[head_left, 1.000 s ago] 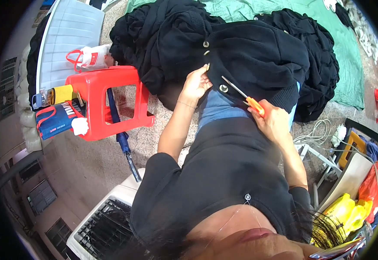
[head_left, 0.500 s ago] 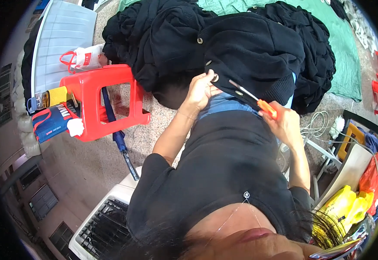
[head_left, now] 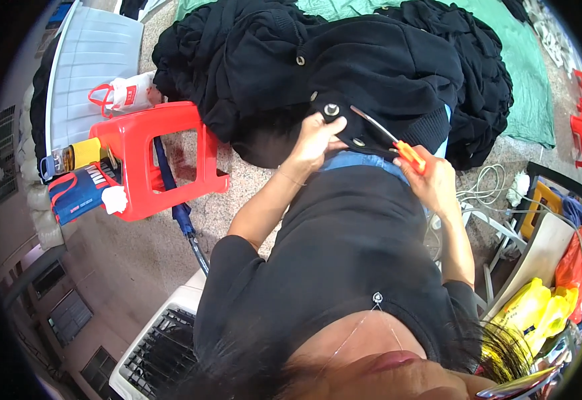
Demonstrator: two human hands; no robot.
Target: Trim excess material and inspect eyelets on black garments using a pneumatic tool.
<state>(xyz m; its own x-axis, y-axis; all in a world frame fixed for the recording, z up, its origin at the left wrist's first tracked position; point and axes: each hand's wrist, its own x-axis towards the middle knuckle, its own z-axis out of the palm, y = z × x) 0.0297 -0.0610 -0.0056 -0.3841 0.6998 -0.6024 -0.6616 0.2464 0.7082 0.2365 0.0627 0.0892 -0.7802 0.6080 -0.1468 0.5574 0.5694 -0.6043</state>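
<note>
A black knit cardigan (head_left: 384, 60) lies over my lap, with large buttons along its edge. My left hand (head_left: 317, 141) pinches that edge between thumb and fingers, just below a pale button (head_left: 331, 109). Another button (head_left: 359, 142) sits to the right of my thumb. My right hand (head_left: 432, 183) is closed round the orange handle of slim scissors (head_left: 407, 157). Their metal blades point up and left, with the tip over the black knit, right of the button. Whether the blades are parted is too small to tell.
More black knitwear (head_left: 227, 67) is heaped beyond my lap, on a green cloth (head_left: 527, 87). At left a red stool (head_left: 145, 127) stands near a blue bag (head_left: 81, 193) and an umbrella (head_left: 183, 217). Cables (head_left: 484, 187) and yellow bags (head_left: 534, 310) lie at right.
My left thumb has shifted down and right, so the button above it shows more fully. The scissors have stayed close to the edge, moving slightly left in the picture.
</note>
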